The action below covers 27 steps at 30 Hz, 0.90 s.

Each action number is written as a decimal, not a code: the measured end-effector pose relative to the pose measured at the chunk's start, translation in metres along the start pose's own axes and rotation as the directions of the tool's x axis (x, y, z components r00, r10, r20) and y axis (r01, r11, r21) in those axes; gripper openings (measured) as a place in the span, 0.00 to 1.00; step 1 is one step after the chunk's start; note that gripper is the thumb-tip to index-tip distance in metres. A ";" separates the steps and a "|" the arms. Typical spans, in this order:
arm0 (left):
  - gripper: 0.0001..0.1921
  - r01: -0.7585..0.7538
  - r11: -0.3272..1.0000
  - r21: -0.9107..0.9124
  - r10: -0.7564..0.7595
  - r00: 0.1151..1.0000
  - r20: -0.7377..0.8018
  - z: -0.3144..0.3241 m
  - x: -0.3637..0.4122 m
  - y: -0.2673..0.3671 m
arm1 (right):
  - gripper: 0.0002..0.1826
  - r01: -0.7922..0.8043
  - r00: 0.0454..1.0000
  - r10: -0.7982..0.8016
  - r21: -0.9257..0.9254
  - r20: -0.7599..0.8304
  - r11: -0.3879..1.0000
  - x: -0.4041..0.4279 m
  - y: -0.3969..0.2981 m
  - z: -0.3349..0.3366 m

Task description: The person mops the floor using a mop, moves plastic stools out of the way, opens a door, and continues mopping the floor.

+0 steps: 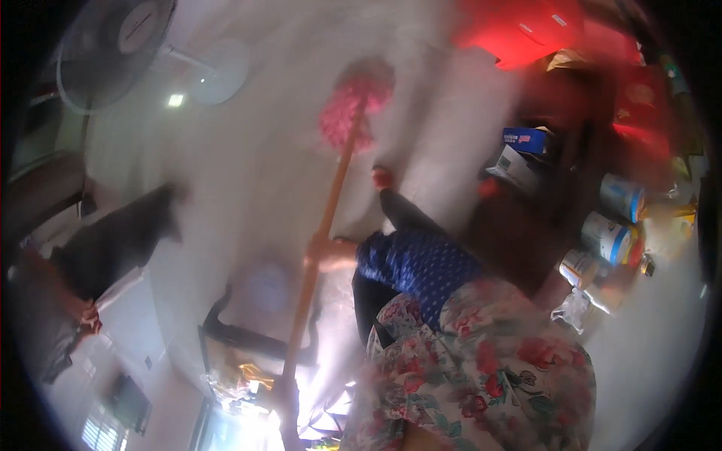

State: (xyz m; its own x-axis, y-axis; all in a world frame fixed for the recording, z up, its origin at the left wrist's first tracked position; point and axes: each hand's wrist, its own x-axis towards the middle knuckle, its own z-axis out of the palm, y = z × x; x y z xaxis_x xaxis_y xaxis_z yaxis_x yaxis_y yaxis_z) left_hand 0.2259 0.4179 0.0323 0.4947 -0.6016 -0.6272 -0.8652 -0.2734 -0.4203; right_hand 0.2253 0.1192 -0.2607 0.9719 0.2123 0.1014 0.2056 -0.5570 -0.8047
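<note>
A mop with a pink mop head point(356, 115) rests on the pale floor, and its wooden handle point(335, 197) slants down the view. My right hand point(330, 253), below a blue polka-dot oversleeve point(414, 265), grips the middle of that handle. Lower down, near the handle's upper end, my left hand point(286, 397) appears wrapped around the pole, blurred against bright light. Floral clothing point(474, 366) covers my body. One of my feet point(382, 177) shows in red footwear, with a dark trouser leg above it, close to the mop head.
A standing fan point(118, 56) is at upper left. On the left sits another person in dark trousers point(118, 245), hands point(87, 318) together. A dark chair point(242, 338) stands at lower left. Along the right are a dark table point(507, 231), boxes point(524, 141), several cans point(606, 239) and red bags point(530, 28).
</note>
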 end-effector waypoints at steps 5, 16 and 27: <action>0.09 0.085 0.760 -0.644 0.100 0.965 0.244 -0.136 0.278 0.075 | 0.08 -0.558 0.667 0.642 0.318 -0.379 0.767 -0.055 0.215 -0.175; 0.13 -0.085 0.593 -0.801 0.101 0.994 -0.030 -0.306 0.462 0.224 | 0.09 -0.642 0.765 0.450 -0.489 -0.461 0.591 -0.138 0.250 -0.346; 0.15 0.241 0.768 -0.593 -0.060 0.949 0.309 -0.103 0.048 0.122 | 0.06 -0.486 0.871 0.476 -0.361 -0.124 0.796 -0.131 0.062 -0.036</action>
State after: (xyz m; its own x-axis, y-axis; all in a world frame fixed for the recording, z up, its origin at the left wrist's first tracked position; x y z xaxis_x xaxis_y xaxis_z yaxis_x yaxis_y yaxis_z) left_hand 0.1356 0.2781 0.0185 0.5462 -0.3227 -0.7730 -0.5931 -0.8006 -0.0849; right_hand 0.1154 0.0278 -0.3027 0.9583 -0.1795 -0.2223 -0.2676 -0.8364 -0.4783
